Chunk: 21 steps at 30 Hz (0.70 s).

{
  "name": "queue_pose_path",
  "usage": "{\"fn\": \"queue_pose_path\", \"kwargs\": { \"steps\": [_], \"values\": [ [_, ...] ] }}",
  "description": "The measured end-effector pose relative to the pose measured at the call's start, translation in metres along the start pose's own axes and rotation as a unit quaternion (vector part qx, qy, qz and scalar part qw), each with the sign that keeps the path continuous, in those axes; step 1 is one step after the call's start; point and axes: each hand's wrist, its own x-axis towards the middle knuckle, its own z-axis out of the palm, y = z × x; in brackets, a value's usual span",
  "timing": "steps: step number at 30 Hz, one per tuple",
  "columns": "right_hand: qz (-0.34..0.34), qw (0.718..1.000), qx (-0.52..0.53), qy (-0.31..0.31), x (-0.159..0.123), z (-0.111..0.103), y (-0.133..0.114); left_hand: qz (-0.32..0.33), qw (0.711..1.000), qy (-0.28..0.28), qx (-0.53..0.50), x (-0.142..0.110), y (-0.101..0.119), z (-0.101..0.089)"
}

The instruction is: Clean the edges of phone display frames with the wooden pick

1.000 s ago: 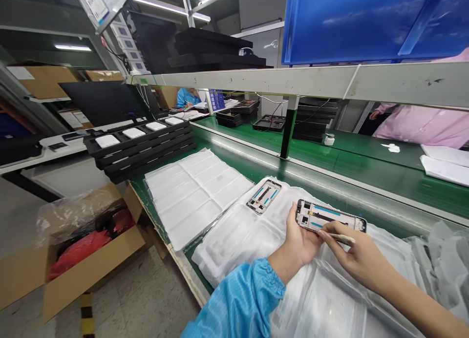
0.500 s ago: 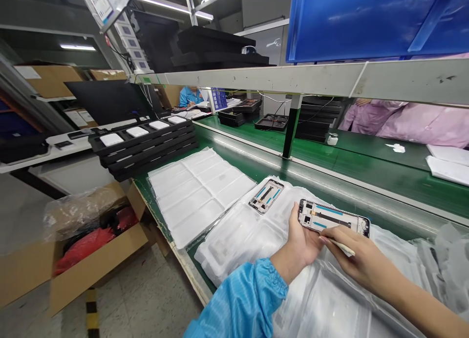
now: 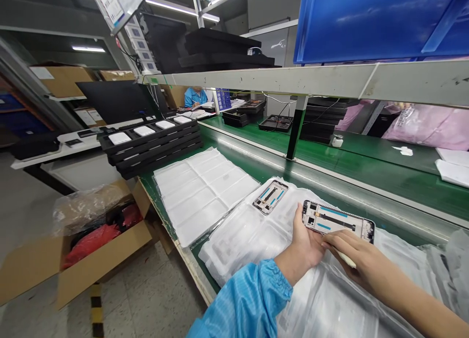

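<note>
My left hand (image 3: 306, 242), in a blue sleeve, holds a phone frame (image 3: 335, 219) by its left end, its inner side facing up with blue strips and a black ribbon cable. My right hand (image 3: 357, 252) is closed around a slim, pale-handled tool (image 3: 346, 260) and lies against the near edge of the same frame. The tool's tip is hidden by the fingers. A second phone frame (image 3: 270, 197) lies to the left on translucent plastic trays (image 3: 234, 238), which are stacked under both hands.
A white compartment tray (image 3: 205, 191) lies further left on the green bench. Black trays with white pieces (image 3: 154, 142) are stacked behind it. An open cardboard box (image 3: 106, 260) stands on the floor at left. A shelf beam (image 3: 256, 77) crosses above, with a blue bin (image 3: 381, 25) on it.
The whole view has shifted slightly, so things sit a little further right. Both hands keep their hold on the phone frame and tool; the right-hand tool is tilted slightly differently.
</note>
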Motion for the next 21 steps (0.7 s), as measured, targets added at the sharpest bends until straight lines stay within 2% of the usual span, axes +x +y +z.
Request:
{"fn": "queue_pose_path", "kwargs": {
  "steps": [6,11,16,21],
  "values": [
    [0.118,0.989,0.073,0.044,0.009,-0.002,-0.002,0.056,0.998,0.003,-0.017,0.003,-0.005,-0.002],
    [0.176,0.976,0.12,0.03,0.011,-0.006,0.001,0.049,0.999,0.002,-0.024,0.006,-0.007,-0.005],
    [0.175,0.977,0.117,0.038,0.008,-0.004,0.002,0.046,0.998,0.02,-0.026,0.004,-0.005,-0.002],
    [0.107,0.99,0.078,0.045,0.008,-0.003,0.001,0.047,0.998,0.015,-0.026,0.001,-0.004,0.002]
  ]
}}
